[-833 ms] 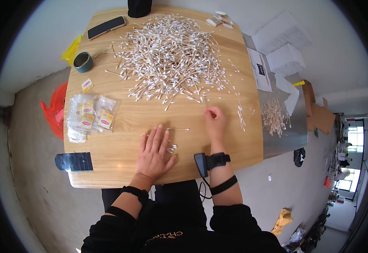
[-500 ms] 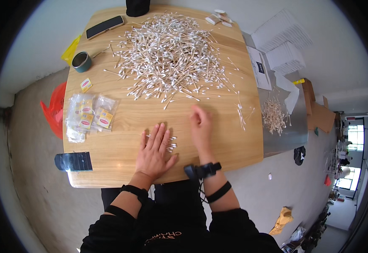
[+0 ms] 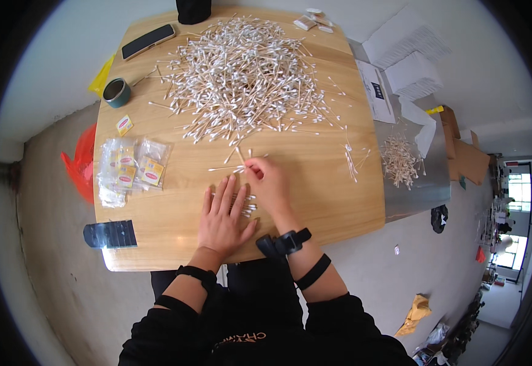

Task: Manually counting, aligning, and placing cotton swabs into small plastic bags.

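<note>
White-tipped swabs (image 3: 225, 168) splay by R hand (image 3: 270, 184), pinched at fingertips, count unclear, near pile (image 3: 247, 79). L hand (image 3: 222, 212) lies flat, ungripping, over row (image 3: 250, 206). Loose pinch could drop some; L hand slipping'd prob. scatter row.

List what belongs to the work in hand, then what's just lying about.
In the work:
tan-stemmed, white-tipped cotton swabs under the flat left hand and at the right hand
large loose swab heap
clear, flat plastic bags, probably

Apparently just lying about:
black rectangular phone
round teal cup
</note>
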The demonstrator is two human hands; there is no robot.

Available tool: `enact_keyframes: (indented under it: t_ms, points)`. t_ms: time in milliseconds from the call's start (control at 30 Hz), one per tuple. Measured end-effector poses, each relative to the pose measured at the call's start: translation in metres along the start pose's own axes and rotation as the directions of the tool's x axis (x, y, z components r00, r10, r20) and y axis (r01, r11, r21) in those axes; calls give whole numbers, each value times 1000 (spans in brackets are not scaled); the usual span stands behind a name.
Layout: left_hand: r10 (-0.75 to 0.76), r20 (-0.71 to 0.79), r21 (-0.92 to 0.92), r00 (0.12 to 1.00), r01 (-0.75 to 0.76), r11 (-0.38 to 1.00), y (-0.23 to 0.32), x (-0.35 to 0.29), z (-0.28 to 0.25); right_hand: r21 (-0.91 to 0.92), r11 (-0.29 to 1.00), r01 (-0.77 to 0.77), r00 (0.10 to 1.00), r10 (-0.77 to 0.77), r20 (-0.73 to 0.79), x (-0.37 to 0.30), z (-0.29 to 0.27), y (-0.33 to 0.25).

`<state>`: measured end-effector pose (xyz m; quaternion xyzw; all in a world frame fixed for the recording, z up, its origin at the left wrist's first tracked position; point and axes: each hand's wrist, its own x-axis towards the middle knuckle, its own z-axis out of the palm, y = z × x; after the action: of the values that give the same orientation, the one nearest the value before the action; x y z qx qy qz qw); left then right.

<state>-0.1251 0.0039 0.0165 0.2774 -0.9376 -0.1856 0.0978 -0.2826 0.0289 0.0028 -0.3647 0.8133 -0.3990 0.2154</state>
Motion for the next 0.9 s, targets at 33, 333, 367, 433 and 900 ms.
enact_keyframes:
  t_ms: [33,333,367,433,900]
  points:
    - [1,13,12,1000,-1,1000,-1,0,-1,31,999,43,999,-43,25,-6,3,-3]
    - [-17,60,59,998,14,998,0,-1,3,-34,996,85,978,-90,-188,23,-6,-6]
    - [-18,63,63,998,14,998,-1,-2,4,-131,991,5,994,-19,-106,24,-4,-8]
    - [-24,54,67,998,21,998,-5,-3,2,-237,970,-53,998,48,-29,29,3,-13]
    - [-18,42,-2,999,18,1000,-2,-1,2,937,343,-63,793,588,-162,26,-44,37]
